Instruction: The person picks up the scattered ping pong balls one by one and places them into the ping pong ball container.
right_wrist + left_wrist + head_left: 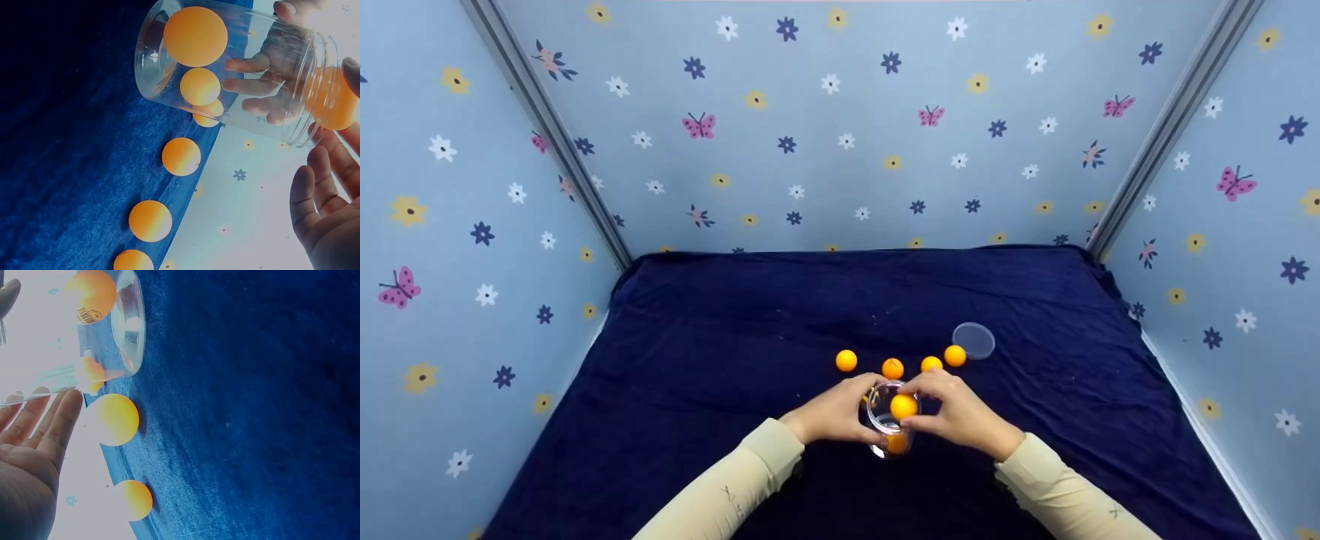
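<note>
A clear, wide-mouthed jar [883,430] stands upright low over the dark blue cloth, and my left hand [836,411] grips its side. Inside, an orange ball [195,36] lies at the bottom; the left wrist view shows small print on this ball [90,297]. Between thumb and fingers my right hand [964,414] pinches another orange ball [904,406] at the jar's mouth. In the right wrist view that ball [333,100] is partly behind the rim. My left fingers [253,84] show through the jar wall.
Several loose orange balls lie in a rough row beyond the jar, among them a leftmost ball [846,361] and a rightmost ball [955,355]. A clear round lid [975,340] lies beside the rightmost one. Flower-patterned walls [840,150] enclose the cloth-covered table [697,337].
</note>
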Demonstrator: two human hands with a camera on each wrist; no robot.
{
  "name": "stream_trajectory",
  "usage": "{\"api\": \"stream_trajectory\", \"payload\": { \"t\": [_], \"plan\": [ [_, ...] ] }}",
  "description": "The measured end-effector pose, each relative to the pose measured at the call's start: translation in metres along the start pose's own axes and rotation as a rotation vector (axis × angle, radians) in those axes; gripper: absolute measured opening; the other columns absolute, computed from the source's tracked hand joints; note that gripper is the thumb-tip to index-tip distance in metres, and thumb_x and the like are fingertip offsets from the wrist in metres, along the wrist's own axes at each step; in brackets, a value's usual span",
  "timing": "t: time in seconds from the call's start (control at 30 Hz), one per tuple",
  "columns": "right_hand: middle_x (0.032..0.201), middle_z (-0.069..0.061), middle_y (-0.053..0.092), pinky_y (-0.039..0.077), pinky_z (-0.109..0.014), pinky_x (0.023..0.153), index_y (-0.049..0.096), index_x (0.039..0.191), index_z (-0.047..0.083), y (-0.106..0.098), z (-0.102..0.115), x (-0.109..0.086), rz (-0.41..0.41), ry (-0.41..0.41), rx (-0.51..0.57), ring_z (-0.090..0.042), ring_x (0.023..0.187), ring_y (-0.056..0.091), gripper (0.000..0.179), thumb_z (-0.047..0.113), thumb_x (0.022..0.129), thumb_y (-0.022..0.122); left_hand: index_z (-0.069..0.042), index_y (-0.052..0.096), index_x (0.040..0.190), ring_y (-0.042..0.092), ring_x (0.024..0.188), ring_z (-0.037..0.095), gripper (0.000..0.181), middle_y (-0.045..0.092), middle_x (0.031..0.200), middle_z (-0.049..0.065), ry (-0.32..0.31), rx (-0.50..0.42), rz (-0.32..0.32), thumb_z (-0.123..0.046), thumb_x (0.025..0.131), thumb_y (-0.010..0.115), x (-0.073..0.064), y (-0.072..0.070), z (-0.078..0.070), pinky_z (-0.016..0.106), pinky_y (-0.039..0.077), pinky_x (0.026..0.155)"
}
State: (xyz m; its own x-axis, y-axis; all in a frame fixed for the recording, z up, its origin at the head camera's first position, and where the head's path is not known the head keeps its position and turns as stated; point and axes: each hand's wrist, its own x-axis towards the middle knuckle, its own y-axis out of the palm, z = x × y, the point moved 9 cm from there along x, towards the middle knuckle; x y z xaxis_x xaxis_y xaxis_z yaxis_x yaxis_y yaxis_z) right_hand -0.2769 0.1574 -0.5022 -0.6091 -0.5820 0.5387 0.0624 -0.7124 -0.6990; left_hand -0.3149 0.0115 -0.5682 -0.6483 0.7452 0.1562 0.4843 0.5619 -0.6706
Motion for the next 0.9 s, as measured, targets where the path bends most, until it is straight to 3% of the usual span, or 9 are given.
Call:
{"api": "stream_trajectory", "payload": {
  "t": [0.13, 0.27, 0.37, 0.67, 0.9],
  "plan": [
    [0.106, -0.005, 0.078, 0.061, -0.030, 0.077, 0.076, 0.111, 0.006, 0.0012, -0.0019, -0.0002, 0.006, 0.034, 0.016, -0.018, 0.088, 0.068, 0.040, 0.013, 0.078, 0.097, -0.009, 0.059, 0.144, 0.070, 0.121, 0.031, 0.079, 0.070, 0.137, 0.016, 0.004, 0.003, -0.007, -0.032, 0.079, 0.098, -0.0004, -0.0002, -0.0004, 0.033, 0.055, 0.109],
    [0.105, -0.004, 0.079, 0.061, -0.037, 0.075, 0.076, 0.109, 0.007, 0.0018, -0.0020, 0.0003, 0.010, 0.043, 0.014, -0.013, 0.088, 0.065, 0.038, 0.014, 0.079, 0.097, -0.004, 0.059, 0.144, 0.070, 0.122, 0.031, 0.080, 0.070, 0.137, 0.016, 0.008, 0.005, -0.008, -0.032, 0.080, 0.098, -0.0003, -0.0001, 0.0006, 0.034, 0.055, 0.110],
    [0.105, -0.004, 0.079, 0.061, -0.040, 0.075, 0.077, 0.108, 0.007, 0.0018, -0.0015, 0.0009, 0.011, 0.038, 0.008, -0.014, 0.089, 0.065, 0.037, 0.015, 0.079, 0.097, -0.003, 0.059, 0.144, 0.070, 0.121, 0.031, 0.080, 0.070, 0.137, 0.016, 0.008, 0.003, -0.006, -0.032, 0.080, 0.097, -0.0003, 0.0003, 0.0014, 0.033, 0.055, 0.110],
    [0.100, -0.003, 0.081, 0.057, -0.036, 0.083, 0.080, 0.106, 0.005, 0.0036, 0.0008, 0.0034, 0.020, -0.021, -0.042, -0.023, 0.091, 0.070, 0.034, 0.015, 0.078, 0.096, -0.002, 0.059, 0.145, 0.070, 0.123, 0.033, 0.082, 0.070, 0.139, 0.016, 0.002, -0.016, -0.003, -0.031, 0.079, 0.098, 0.0004, 0.0003, 0.0018, 0.036, 0.055, 0.111],
    [0.101, -0.007, 0.082, 0.059, -0.041, 0.086, 0.083, 0.108, 0.004, 0.0070, -0.0006, 0.0038, 0.050, -0.002, -0.070, -0.022, 0.094, 0.075, 0.032, 0.017, 0.081, 0.095, -0.004, 0.059, 0.146, 0.070, 0.122, 0.031, 0.083, 0.070, 0.138, 0.014, 0.006, 0.000, -0.006, -0.032, 0.078, 0.098, 0.0002, 0.0002, 0.0009, 0.037, 0.056, 0.111]
  ]
}}
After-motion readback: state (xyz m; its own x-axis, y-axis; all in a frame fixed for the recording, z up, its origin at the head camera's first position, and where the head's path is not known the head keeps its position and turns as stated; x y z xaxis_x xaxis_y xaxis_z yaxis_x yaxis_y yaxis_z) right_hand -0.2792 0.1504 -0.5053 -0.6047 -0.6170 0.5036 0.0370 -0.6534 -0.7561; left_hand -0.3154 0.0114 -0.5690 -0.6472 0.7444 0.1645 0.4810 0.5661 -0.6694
